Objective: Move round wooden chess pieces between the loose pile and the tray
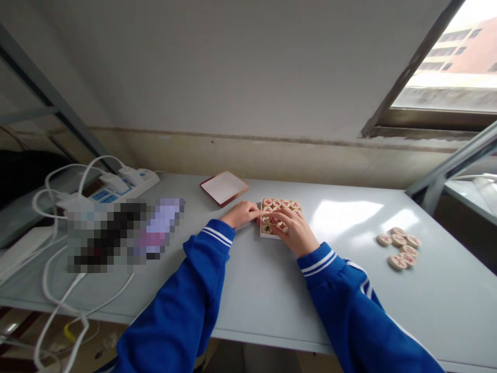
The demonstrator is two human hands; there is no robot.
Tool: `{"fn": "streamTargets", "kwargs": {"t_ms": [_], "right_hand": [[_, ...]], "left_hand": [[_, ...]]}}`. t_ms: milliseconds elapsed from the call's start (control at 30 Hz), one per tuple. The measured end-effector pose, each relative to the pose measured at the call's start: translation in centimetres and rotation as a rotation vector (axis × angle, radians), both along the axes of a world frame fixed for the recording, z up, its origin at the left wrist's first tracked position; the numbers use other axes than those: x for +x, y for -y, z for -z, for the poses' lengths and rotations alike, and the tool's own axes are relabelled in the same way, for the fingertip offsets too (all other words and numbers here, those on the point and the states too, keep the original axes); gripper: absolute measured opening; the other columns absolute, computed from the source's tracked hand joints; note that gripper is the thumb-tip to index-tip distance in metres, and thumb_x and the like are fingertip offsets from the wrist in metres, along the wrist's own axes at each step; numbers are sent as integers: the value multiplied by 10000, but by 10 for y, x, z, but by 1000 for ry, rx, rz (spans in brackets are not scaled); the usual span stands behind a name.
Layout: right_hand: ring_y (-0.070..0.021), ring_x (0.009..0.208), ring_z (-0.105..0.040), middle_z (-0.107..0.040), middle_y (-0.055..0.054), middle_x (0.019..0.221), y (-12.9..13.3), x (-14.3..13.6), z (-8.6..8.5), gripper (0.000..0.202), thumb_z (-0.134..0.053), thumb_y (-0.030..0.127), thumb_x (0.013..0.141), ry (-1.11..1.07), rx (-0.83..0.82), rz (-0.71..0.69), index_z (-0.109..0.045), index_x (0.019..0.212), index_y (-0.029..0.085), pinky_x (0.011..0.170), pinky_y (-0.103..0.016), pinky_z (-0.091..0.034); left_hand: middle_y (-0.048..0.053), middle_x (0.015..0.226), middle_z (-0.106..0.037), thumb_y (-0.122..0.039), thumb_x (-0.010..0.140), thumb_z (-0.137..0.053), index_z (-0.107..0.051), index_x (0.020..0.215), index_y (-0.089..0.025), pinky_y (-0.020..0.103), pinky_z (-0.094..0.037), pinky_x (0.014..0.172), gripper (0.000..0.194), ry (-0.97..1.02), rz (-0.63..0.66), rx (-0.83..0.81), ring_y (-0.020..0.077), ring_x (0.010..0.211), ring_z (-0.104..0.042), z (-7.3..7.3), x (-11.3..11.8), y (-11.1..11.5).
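Note:
A small open box (267,236) with pale walls holds rows of round wooden xiangqi pieces (277,203) marked in red and black characters. My left hand (244,213) is at its left side, the thumb against the outer wall and the index finger reaching over the rim. Over the front right part of the box bends my right hand (293,227). Its thumb and fingers are apart, with the fingertips down among the pieces, and several pieces beneath are covered. No piece shows clear of the others between those fingers.
Loose xiangqi pieces (398,240) lie in a cluster at the right. A box lid (225,187), white inside, rests behind my left hand. Leftward are a blurred phone-like object (163,223), a power strip (145,180) and white cables. The wall borders the table (256,300) at the back.

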State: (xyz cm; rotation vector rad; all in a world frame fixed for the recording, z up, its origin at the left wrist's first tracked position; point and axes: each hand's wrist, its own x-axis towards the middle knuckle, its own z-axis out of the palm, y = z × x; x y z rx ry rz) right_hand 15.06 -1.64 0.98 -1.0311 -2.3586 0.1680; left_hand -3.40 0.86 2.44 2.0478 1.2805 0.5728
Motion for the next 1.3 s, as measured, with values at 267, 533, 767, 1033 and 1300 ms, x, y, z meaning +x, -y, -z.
{"fn": "streamTargets", "kwargs": {"t_ms": [267,533,767,1033,1300], "right_hand": [[-174,884,-532,-536,-82,982,-2,0,4,215,-437,158,787,-106,-4,-10,-526,979,198,743,-327,-440],[-186,834,-517,-582,-51,879,-2,13,-11,137,-422,247,811,38,84,194,-542,861,205,742,-341,-364],[-332,1046,-410,-501,-173,1125,-19,109,-4,311,-464,285,747,138,161,1007,-553,1015,154,802,-510,-280],[-314,741,-545,-551,-169,737,-24,153,23,264,-388,294,747,328,-58,1043,-602,755,140,668,-480,-364],[-260,894,-527,-574,-126,931,-46,148,34,263,-457,276,659,84,18,819,-622,836,174,771,-413,-410]], "left_hand": [[18,582,-575,-381,747,-449,-582,510,-126,222,-349,603,373,-44,-11,32,112,583,-478,0,1,0],[-13,479,-481,-602,638,-516,-550,476,-126,226,-274,504,504,-129,-71,86,87,506,-397,2,5,3],[-21,513,-485,-541,656,-541,-554,485,-134,222,-277,512,442,-110,-75,86,81,517,-383,2,5,3],[-22,511,-477,-538,662,-533,-539,477,-137,226,-269,502,441,-100,-70,83,84,513,-383,1,6,4],[-25,506,-463,-540,669,-527,-530,479,-136,224,-261,501,446,-101,-71,98,83,513,-378,3,6,3]]}}
